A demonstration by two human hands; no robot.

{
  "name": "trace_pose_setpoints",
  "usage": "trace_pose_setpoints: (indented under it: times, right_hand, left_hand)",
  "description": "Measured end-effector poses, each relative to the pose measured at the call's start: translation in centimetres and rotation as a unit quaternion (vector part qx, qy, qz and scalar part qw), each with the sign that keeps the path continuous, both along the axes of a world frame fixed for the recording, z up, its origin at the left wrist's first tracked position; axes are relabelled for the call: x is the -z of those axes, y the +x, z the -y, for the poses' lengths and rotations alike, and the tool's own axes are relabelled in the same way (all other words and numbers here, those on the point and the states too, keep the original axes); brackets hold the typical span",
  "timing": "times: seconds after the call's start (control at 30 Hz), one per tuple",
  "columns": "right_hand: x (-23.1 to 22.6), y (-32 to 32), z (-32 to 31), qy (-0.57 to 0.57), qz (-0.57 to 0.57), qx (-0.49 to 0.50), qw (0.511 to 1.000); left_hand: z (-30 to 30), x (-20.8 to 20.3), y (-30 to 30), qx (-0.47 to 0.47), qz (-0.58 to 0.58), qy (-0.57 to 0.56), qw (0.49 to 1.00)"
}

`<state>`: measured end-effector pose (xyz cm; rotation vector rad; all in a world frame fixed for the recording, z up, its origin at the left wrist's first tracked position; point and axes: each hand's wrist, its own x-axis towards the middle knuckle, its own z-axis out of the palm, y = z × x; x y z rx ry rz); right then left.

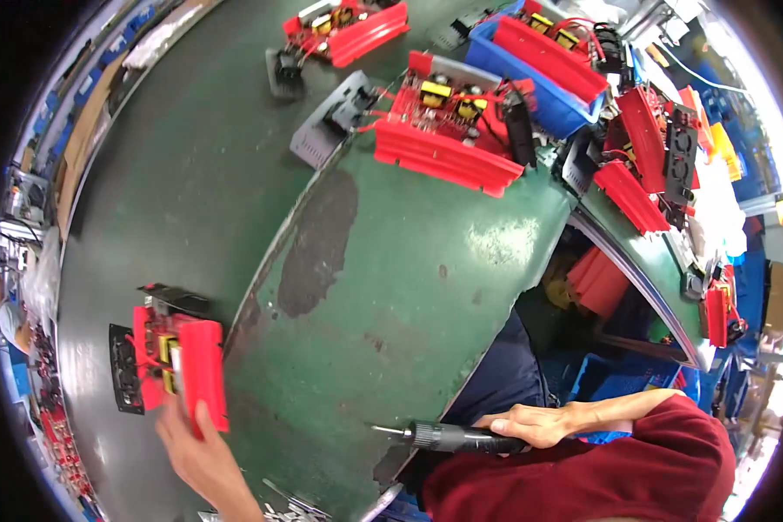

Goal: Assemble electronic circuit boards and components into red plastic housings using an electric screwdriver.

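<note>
The driver [456, 438] lies in the right hand [530, 426], whose fingers are wrapped round its rear end; its bare metal bit points left over the counter [391, 304]. A maroon sleeve [583, 478] covers the upper part of that arm, behind the driver.

The left hand [196, 448] is well to the left of the driver, its fingers at the near end of a unit [204, 374]. One finger overlaps the unit's red wall and others reach its board side, but I cannot tell whether they grip it or only touch it. The unit sits on the counter, left of the driver and a little beyond it, with red wires and yellow parts between its red walls. A black fan panel [126, 369] is at the unit's left side, and a black plate [178, 300] at its far end.

Beyond the driver and to its left, a dark patch [317, 248] marks the counter. Farther beyond the driver are a second unit [448, 157] with a grey end plate [326, 126], a third unit [369, 35], and a blue bin [530, 83] with red-walled parts in it. More units [632, 196] crowd the area beyond the driver to its right. Small metal pieces [291, 506] lie left of the driver, at the lower edge of view.
</note>
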<state>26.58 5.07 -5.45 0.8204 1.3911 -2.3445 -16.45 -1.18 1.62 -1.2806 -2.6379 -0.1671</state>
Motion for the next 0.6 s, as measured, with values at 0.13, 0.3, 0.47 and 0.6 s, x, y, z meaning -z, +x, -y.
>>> trace_pose_setpoints:
  times: [0.13, 0.3, 0.47, 0.6]
  right_hand:
    - [-0.9, 0.5, -0.3, 0.044, 0.024, 0.042, 0.998]
    - [0.0, 2.1, 0.3, 0.149, -0.024, 0.088, 0.985]
    - [-0.8, 4.4, 0.8, 0.191, 0.019, 0.142, 0.971]
    - [-0.5, 6.5, 1.2, 0.194, 0.043, 0.169, 0.965]
  left_hand:
    - [-13.8, -2.2, 6.4, 0.262, 0.045, 0.109, 0.958]
    - [-28.0, 1.7, 12.9, 0.558, 0.109, 0.168, 0.806]
    - [-31.4, 2.9, 14.8, 0.618, 0.019, 0.156, 0.770]
    - [-28.3, 1.4, 14.4, 0.646, 0.036, 0.119, 0.753]
